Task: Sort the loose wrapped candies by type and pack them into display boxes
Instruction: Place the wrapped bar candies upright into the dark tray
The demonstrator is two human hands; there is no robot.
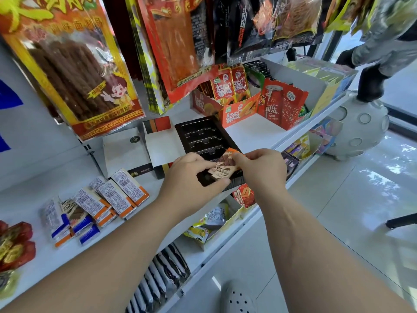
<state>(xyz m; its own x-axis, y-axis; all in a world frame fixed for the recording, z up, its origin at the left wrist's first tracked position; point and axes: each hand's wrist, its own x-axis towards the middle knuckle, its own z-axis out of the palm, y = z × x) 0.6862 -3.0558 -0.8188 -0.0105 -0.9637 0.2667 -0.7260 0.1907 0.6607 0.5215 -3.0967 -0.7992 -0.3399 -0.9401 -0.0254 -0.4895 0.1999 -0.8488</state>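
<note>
Left hand point(191, 175) and right hand point(261, 170), fingers clamped on one brown, orange-ended wrapped candy point(223, 169), hold it over a black plastic slotted tray point(203, 134), seemingly empty; packing looks barely begun, with orange- and blue-ended loose candies point(108, 199) waiting at its eight o'clock on the white shelf point(248, 132).

Much of the tray's point(203, 136) near end is covered by the left hand point(191, 177) and the right hand point(261, 170), and the candy point(222, 169) pinched between them is half hidden under fingers. The print on the loose candies point(108, 197) is too small to be read. The hanging bags point(67, 64) are cut off by the top edge — the red packets point(15, 245) by the left, the shoe point(239, 299) by the bottom.
</note>
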